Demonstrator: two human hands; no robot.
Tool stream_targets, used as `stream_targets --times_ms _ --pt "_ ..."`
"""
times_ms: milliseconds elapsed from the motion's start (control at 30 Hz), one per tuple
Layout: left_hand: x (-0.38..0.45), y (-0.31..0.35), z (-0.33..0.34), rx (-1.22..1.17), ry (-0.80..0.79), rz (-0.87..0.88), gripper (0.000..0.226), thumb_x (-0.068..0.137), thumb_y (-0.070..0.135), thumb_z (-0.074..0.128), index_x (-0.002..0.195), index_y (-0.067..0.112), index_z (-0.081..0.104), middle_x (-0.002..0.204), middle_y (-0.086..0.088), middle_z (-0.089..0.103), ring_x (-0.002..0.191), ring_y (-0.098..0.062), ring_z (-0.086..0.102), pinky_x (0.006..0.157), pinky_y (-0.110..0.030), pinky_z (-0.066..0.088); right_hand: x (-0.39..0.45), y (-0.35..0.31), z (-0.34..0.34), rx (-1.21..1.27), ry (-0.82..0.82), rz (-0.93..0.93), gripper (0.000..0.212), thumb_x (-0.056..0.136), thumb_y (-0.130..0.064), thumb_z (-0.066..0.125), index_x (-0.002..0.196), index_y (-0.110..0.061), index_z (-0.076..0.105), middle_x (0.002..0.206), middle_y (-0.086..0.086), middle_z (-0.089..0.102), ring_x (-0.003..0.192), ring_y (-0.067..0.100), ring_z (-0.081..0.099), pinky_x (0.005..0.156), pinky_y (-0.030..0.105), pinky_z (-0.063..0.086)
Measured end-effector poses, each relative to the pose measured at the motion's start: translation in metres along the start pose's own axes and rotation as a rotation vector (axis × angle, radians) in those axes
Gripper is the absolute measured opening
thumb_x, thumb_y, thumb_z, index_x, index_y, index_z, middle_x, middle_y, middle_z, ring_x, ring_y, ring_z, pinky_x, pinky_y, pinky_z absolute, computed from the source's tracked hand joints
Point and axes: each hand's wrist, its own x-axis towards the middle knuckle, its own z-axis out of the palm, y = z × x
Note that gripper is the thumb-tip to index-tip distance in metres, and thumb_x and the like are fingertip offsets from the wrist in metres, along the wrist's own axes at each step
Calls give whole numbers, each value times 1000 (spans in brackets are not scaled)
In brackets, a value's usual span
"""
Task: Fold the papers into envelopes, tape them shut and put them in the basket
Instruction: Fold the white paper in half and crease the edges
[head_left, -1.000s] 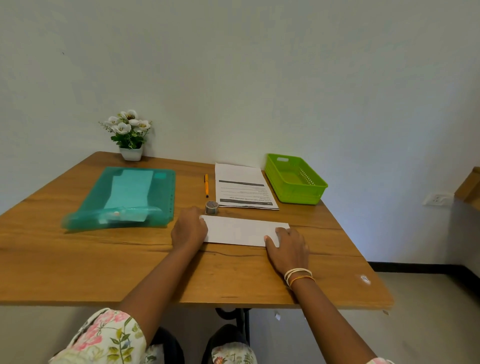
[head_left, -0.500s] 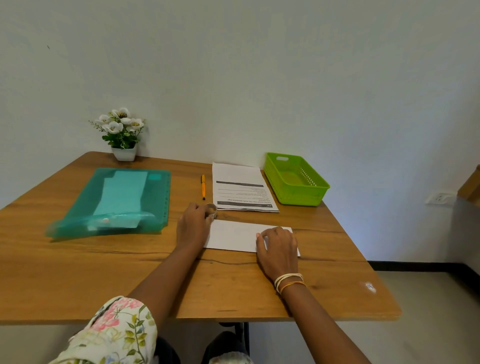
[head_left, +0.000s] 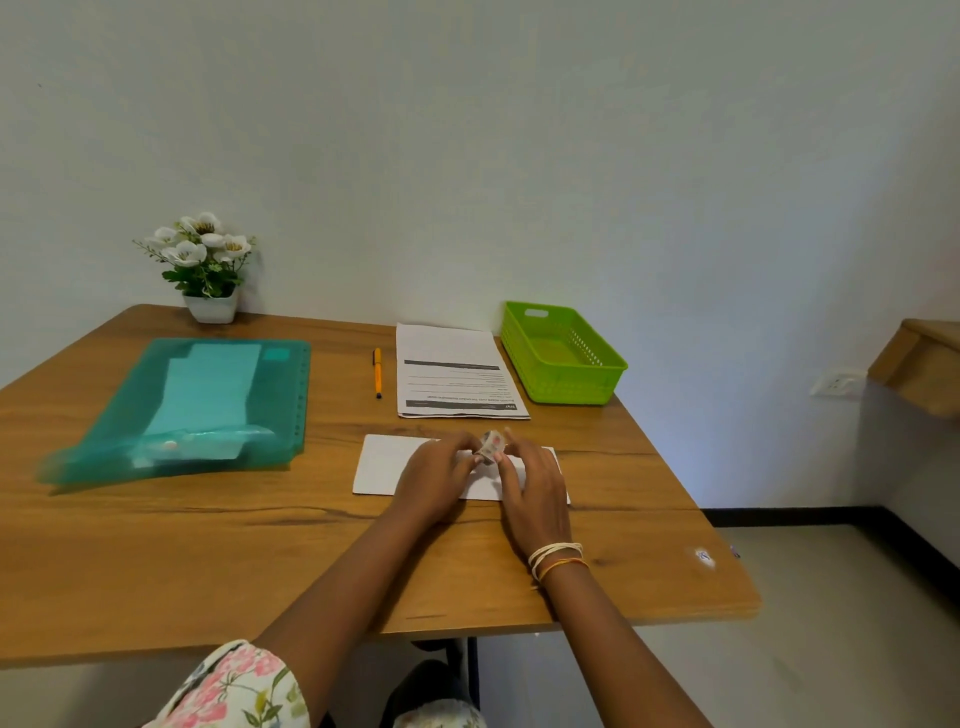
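A white folded paper (head_left: 387, 464) lies flat on the wooden table (head_left: 208, 551) in front of me. Both hands meet above its middle. A small tape roll (head_left: 492, 446) is pinched between the fingers of my left hand (head_left: 436, 475) and my right hand (head_left: 530, 480). A stack of printed papers (head_left: 452, 371) lies beyond it, and the green basket (head_left: 563, 358) stands at the back right with nothing visible inside.
A translucent teal folder (head_left: 197, 410) holding sheets lies at the left. An orange pen (head_left: 377, 372) sits between the folder and the printed papers. A small white pot of flowers (head_left: 205, 265) stands at the back left against the wall. The table's right edge is near the basket.
My left hand picked the tape roll off the table and brought it right over the folded paper. My right hand lifted from the paper's right end to meet it.
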Motion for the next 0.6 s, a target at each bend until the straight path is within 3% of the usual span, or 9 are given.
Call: stream_targets --times_ms 200,333,600 --pt "-2 -8 3 -27 -45 27 12 94 32 54 103 33 62 100 4 70 93 -15 60 81 -42 53 2 2 1 16 -20 3 17 95 -23 53 109 -22 63 104 -7 65 98 10 55 81 22 45" --pt "-3 -11 6 48 -55 48 9 95 34 53 100 38 58 100 3 70 94 -18 59 88 -39 49 3 0 -2 36 8 79 15 96 -26 53 108 -22 62 94 -7 62 89 8 52 72 15 37" --pt "-4 -9 5 69 -35 52 9 95 32 54 101 33 60 102 0 70 96 -20 59 89 -37 48 5 6 0 138 46 150 6 87 -21 65 82 -21 63 83 -11 59 83 9 55 68 28 49"
